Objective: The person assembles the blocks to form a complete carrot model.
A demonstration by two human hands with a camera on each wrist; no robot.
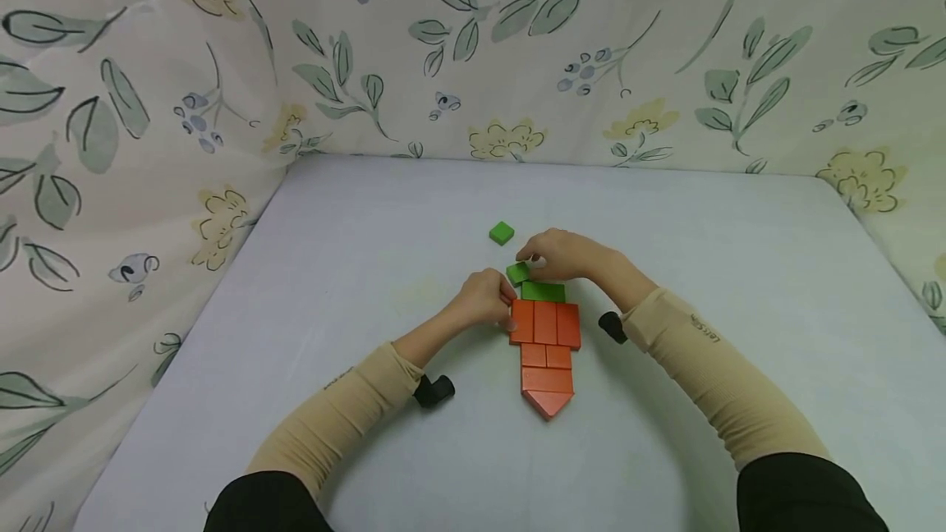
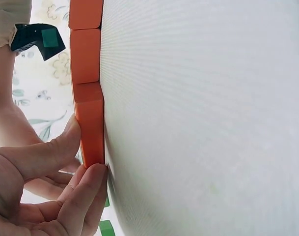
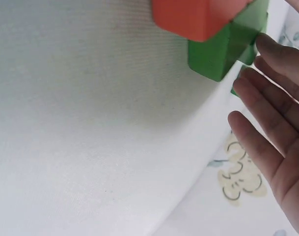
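Orange blocks (image 1: 545,323) lie joined in a flat shape whose pointed end, a triangular block (image 1: 548,403), faces me. My left hand (image 1: 484,298) holds the upper left orange block (image 2: 89,123), thumb on its top edge and fingertips at its far end. A green rectangular block (image 1: 543,292) lies against the far side of the orange row. Beyond it, my right hand (image 1: 565,255) pinches a small green block (image 1: 518,272) at the rectangle's far left corner. The right wrist view shows the thumb near the green blocks and the other fingers spread, partly hiding the small one.
Another small green block (image 1: 502,233) lies apart, farther back on the white table (image 1: 369,253). Floral cloth (image 1: 473,56) hangs behind the table and along its left side. Dark wrist cameras (image 1: 434,392) stick out from both sleeves, low over the table.
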